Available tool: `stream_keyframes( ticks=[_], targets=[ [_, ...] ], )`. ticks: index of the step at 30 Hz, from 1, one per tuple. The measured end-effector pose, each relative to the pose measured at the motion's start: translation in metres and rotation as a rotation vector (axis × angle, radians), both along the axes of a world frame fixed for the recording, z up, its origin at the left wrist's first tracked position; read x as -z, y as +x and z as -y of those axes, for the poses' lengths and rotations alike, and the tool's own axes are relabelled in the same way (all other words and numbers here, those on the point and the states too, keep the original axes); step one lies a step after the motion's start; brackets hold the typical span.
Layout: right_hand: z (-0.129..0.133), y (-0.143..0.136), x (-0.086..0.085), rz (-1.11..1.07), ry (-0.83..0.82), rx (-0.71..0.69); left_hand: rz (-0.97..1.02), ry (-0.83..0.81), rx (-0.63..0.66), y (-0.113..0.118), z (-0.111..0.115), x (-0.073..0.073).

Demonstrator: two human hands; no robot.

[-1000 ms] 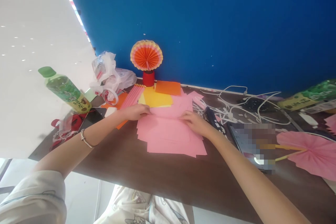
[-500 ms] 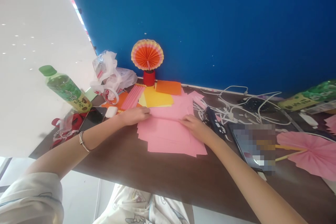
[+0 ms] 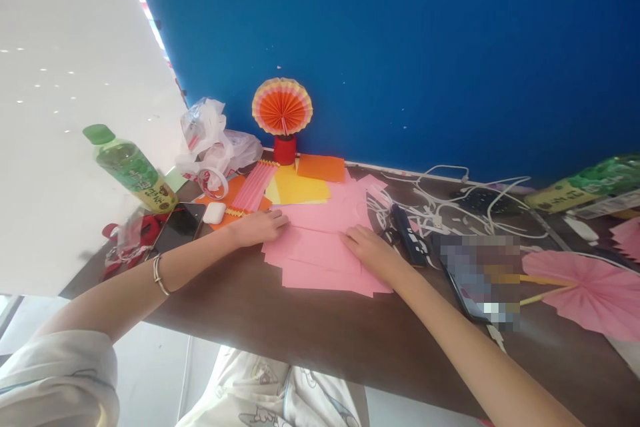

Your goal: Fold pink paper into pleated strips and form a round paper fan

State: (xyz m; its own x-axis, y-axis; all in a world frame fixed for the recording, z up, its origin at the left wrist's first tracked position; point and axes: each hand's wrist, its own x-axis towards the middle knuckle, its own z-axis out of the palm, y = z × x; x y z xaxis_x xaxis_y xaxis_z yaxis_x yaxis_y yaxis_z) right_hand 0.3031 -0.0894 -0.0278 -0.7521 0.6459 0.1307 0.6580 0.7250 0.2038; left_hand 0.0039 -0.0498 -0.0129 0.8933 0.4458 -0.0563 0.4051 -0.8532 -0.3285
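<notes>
Several pink paper sheets (image 3: 320, 267) lie in an uneven stack on the dark table. A crease runs across the top pink sheet between my hands. My left hand (image 3: 263, 227) has its fingers closed at the left end of this crease. At the right end, my right hand (image 3: 367, 247) grips the same sheet, its fingers together and resting low on the stack. Yellow paper (image 3: 300, 187) and an orange sheet (image 3: 321, 168) lie just behind. Left of them is a pleated pink strip (image 3: 255, 187). My fingers partly cover the sheet's edges.
A round pleated paper fan (image 3: 283, 109) stands in a red holder at the back. To the left are a roll of tape (image 3: 213, 183), a green bottle (image 3: 133, 170) and a phone (image 3: 177, 230). White cables (image 3: 440, 213), a tablet (image 3: 465, 287) and a pink fan (image 3: 590, 293) occupy the right.
The raised fold in the top pink sheet now looks flatter. My hands have shifted only slightly, staying at its two ends. The whole view has moved a little.
</notes>
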Motion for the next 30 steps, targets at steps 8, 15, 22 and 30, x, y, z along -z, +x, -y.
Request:
stream_keyframes(
  ticks=[8, 15, 22, 30],
  targets=[
    [0.002, -0.010, -0.009, -0.191, -0.154, 0.138, 0.026, -0.051, -0.049, 0.003, 0.006, 0.002],
    [-0.026, -0.015, -0.013, -0.445, -0.408, 0.428, 0.066, -0.171, -0.190, 0.015, 0.009, -0.011],
    [-0.034, -0.016, -0.008, -0.477, -0.556, 0.611, 0.275, -0.369, -0.431, 0.030, -0.004, -0.013],
    [-0.015, -0.026, -0.021, -0.414, -0.356, 0.564, 0.389, -0.510, -0.450, 0.037, -0.022, -0.008]
  ],
)
